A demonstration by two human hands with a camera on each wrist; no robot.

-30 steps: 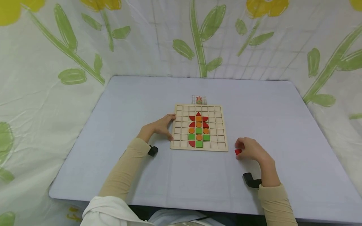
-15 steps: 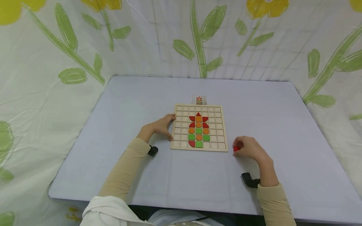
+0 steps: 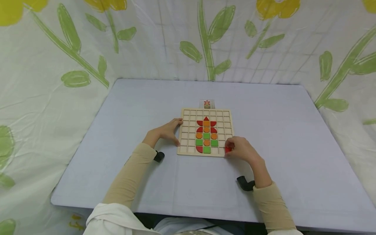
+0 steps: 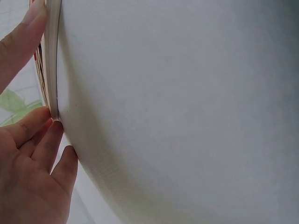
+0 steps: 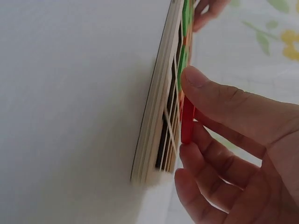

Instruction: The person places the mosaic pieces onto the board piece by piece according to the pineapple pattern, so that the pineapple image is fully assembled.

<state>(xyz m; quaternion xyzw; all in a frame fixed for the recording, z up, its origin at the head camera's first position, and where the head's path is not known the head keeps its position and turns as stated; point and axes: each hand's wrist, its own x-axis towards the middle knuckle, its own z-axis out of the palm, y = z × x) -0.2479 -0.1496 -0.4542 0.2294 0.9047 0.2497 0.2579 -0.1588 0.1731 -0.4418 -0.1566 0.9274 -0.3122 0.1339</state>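
Note:
A wooden grid board [image 3: 182, 130] lies on the table with red, orange and green tiles set in its middle columns. My left hand [image 3: 164, 131] touches the board's left edge, thumb near the front corner and fingers farther back. In the left wrist view, the left fingers [image 4: 50, 140] lie against the board's side. My right hand [image 3: 242, 149] pinches a red tile [image 5: 187, 120] between thumb and fingers, over the board's front right corner. The tile's full outline is hidden by the fingers.
A small pattern card [image 3: 207, 103] with a matching red, orange and green figure lies just behind the board. The white table [image 3: 117, 107] stretches out on both sides, and a flower-printed cloth [image 3: 164, 42] hangs behind it.
My right hand has moved left with the red tile, from the bare table beside the board to above its front right corner. The left hand has stayed at the board's edge.

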